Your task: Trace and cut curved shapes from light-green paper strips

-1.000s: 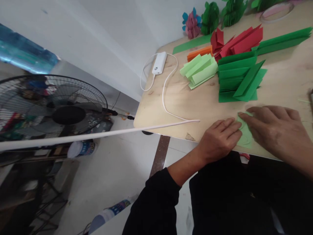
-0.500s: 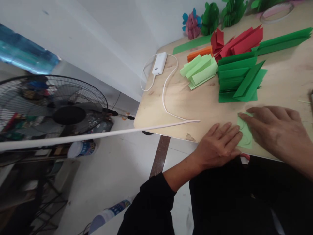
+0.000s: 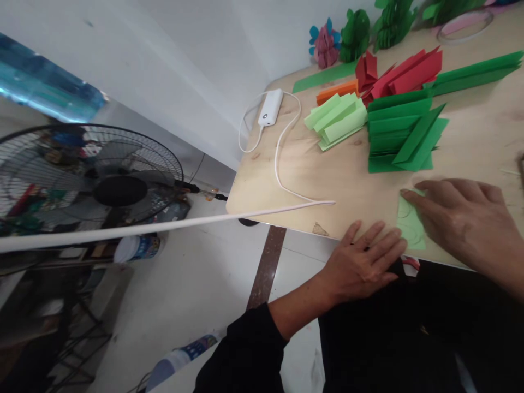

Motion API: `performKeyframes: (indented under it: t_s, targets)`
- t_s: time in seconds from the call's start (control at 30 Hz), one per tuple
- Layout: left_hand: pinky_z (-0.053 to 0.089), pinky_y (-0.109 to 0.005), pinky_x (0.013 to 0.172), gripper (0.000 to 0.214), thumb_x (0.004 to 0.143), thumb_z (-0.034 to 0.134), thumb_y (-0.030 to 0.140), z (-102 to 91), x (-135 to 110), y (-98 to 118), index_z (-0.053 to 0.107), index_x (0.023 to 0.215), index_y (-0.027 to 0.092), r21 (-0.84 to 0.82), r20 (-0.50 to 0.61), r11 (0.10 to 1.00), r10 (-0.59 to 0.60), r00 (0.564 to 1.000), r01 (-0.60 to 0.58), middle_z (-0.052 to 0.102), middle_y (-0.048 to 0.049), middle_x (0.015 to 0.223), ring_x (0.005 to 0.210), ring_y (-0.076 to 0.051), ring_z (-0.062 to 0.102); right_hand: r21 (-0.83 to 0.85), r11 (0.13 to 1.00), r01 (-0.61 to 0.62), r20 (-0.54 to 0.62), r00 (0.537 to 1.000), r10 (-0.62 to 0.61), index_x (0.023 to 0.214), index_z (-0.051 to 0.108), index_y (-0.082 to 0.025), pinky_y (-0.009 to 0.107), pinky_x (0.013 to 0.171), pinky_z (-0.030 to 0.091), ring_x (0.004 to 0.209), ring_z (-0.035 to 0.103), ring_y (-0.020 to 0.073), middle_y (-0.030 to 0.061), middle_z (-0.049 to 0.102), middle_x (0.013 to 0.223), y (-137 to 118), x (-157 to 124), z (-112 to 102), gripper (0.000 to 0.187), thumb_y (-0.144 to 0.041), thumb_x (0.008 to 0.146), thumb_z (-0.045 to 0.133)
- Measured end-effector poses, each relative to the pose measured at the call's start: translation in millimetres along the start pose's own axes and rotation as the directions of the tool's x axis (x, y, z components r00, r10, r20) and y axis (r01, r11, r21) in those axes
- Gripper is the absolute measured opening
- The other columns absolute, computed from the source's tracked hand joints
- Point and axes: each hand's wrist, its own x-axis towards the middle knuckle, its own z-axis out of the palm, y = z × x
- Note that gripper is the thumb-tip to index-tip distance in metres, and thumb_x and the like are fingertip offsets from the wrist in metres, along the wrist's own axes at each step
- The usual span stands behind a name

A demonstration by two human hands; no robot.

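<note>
A light green sheet of paper (image 3: 405, 221) with curved lines drawn on it lies near the table's front edge. My right hand (image 3: 466, 215) covers its right side, thumb over the top corner and fingers bent; its fingertips are partly hidden. Beside the paper's lower left, my left hand (image 3: 364, 262) reaches over the table edge, fingers spread and holding nothing. Just below the edge, between hand and lap, a small red and white item (image 3: 411, 266) shows in part; I cannot make out its kind.
Folded dark green papers (image 3: 403, 134), light green ones (image 3: 338, 120) and red ones (image 3: 409, 73) stand behind my hands. A white power bank (image 3: 270, 107) trails a cable (image 3: 180, 221) across the left side. Paper figures (image 3: 355, 35) line the wall. A fan (image 3: 118, 188) stands left.
My left hand has drawn back slightly from the paper toward the table edge, its fingers spreading. My right hand stays on the paper. The view has shifted a little.
</note>
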Motion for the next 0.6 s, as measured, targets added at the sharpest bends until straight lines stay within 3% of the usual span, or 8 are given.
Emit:
performKeyframes:
  t_s: [0.23,0.37,0.6]
  targets:
    - [0.024,-0.044,0.116,0.057,0.095,0.033,0.043,-3.4,1,-8,0.040,0.141,0.011,-0.225,-0.120,0.972,-0.096,0.988,0.067,0.042,-0.0090,0.148,0.143,-0.023,0.027,0.003,1.000,-0.015,0.002,1.000,0.015,0.113,0.059,-0.022,0.042,0.071,0.036,0.093,0.053,0.0295,0.0116,0.065,0.107,0,0,0,0.034,-0.028,0.087,0.038]
    - [0.031,-0.040,0.114,0.050,0.096,0.033,0.037,-11.1,13,-21,0.048,0.134,0.007,-0.328,-0.199,0.939,-0.176,0.964,0.104,0.050,-0.0110,0.142,0.139,-0.023,0.033,0.008,1.000,-0.025,0.009,1.000,0.024,0.113,0.060,-0.023,0.041,0.072,0.036,0.094,0.054,0.0281,0.0115,0.065,0.108,1,-1,2,0.034,-0.028,0.087,0.039]
    - [0.037,-0.043,0.109,0.039,0.097,0.034,0.028,-11.8,50,-44,0.060,0.122,0.015,-0.291,-0.185,0.956,-0.086,0.979,0.030,0.056,-0.0074,0.136,0.137,-0.022,0.039,0.012,1.000,-0.021,0.025,0.999,0.021,0.113,0.062,-0.022,0.042,0.070,0.036,0.093,0.054,0.0290,0.0132,0.066,0.107,3,-3,4,0.035,-0.027,0.085,0.041]
